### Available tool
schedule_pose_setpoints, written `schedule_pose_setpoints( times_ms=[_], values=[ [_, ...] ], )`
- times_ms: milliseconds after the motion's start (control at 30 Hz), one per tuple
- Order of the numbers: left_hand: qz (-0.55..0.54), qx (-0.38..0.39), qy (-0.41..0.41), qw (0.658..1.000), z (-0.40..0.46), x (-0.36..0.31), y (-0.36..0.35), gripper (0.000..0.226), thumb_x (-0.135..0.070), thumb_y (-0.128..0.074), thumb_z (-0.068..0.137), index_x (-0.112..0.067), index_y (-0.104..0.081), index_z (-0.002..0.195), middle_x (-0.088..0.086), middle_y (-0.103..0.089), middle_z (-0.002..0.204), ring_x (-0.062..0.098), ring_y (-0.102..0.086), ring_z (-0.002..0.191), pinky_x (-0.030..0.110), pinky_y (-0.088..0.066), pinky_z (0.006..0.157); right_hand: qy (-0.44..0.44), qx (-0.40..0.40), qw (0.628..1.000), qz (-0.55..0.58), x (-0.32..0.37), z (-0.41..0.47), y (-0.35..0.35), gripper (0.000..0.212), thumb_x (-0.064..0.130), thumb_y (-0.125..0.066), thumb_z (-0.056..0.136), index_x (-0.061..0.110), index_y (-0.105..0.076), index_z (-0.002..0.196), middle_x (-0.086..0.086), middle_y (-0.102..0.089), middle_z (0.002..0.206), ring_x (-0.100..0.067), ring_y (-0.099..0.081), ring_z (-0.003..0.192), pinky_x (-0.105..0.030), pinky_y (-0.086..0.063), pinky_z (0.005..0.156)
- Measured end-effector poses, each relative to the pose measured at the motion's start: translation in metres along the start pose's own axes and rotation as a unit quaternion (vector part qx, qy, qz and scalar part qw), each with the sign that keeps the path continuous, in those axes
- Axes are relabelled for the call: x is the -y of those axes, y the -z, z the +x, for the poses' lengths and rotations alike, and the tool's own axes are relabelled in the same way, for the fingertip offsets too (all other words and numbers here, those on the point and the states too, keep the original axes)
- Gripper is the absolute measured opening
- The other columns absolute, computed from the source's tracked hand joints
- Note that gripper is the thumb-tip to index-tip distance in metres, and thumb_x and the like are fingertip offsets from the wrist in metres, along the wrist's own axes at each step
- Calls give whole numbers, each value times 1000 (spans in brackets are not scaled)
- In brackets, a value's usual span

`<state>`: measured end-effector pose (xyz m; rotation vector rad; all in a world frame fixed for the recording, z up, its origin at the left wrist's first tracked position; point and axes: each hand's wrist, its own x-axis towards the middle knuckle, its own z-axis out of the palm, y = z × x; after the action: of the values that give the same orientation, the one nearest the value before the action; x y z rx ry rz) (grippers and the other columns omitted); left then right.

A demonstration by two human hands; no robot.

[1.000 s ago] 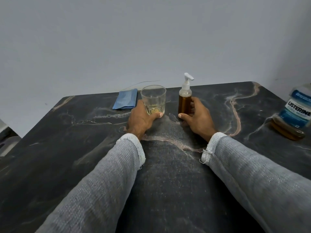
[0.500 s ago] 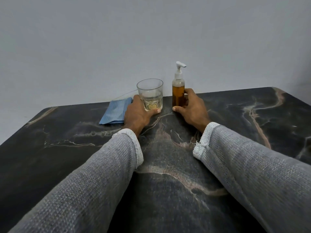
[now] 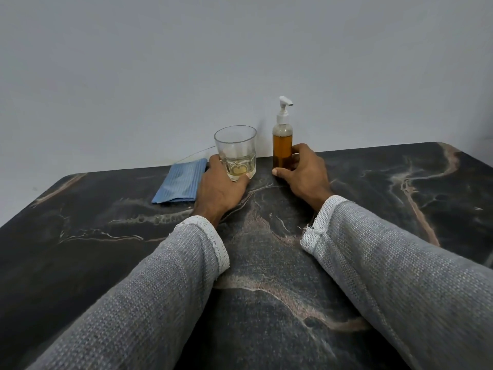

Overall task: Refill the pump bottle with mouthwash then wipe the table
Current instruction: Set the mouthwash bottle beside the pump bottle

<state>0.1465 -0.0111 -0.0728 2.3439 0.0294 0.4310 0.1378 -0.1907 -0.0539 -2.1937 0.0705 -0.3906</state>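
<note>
A clear pump bottle (image 3: 282, 145) with a white pump head stands upright at the far middle of the dark marble table (image 3: 106, 249), filled nearly to the neck with amber liquid. My right hand (image 3: 302, 174) wraps its lower part from the right. Left of it stands a clear glass tumbler (image 3: 236, 150) with a little pale yellow liquid at the bottom. My left hand (image 3: 220, 190) grips the glass at its base. A folded blue cloth (image 3: 180, 181) lies flat just left of my left hand.
A plain grey wall rises right behind the table's far edge. The table's left and right far corners are rounded. A thin wire or thread shows at the wall behind the cloth.
The view has tilted up and shifted left, so the large mouthwash bottle at the right is out of frame. Both hands keep their holds on the glass and the pump bottle.
</note>
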Motion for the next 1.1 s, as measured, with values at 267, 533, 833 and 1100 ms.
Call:
schedule_pose_setpoints(
  times_ms=[267, 533, 833, 1100],
  values=[
    [-5, -13, -7, 1000, 6, 2, 1, 62, -39, -73, 82, -12, -44, 129, 7, -58, 130, 25, -56, 116, 31, -42, 88, -8, -28, 999, -27, 3, -1, 0, 54, 32, -75, 83, 11, -53, 127, -7, -64, 121, -22, -60, 109, -36, -49, 97],
    [-15, -23, 0, 1000, 6, 1, -1, 63, -41, -73, 81, -12, -46, 129, 8, -60, 131, 28, -57, 117, 33, -43, 88, -27, -20, 999, -21, 7, -1, 2, 53, 32, -75, 82, 11, -53, 126, -8, -63, 120, -24, -59, 110, -42, -49, 99],
    [-6, -32, 9, 999, 7, 2, -2, 59, -43, -73, 82, -13, -48, 126, 7, -62, 127, 28, -58, 114, 35, -45, 88, -48, -35, 996, -66, 8, 4, 0, 51, 34, -74, 83, 8, -55, 122, -12, -62, 120, -27, -57, 112, -43, -49, 97],
    [-2, -25, 15, 1000, 7, 2, -2, 58, -40, -72, 83, -12, -47, 126, 8, -61, 128, 28, -57, 115, 37, -46, 89, -59, -30, 995, -71, 9, 5, -1, 51, 34, -71, 85, 9, -53, 126, -12, -59, 124, -28, -54, 116, -43, -46, 101]
  ],
)
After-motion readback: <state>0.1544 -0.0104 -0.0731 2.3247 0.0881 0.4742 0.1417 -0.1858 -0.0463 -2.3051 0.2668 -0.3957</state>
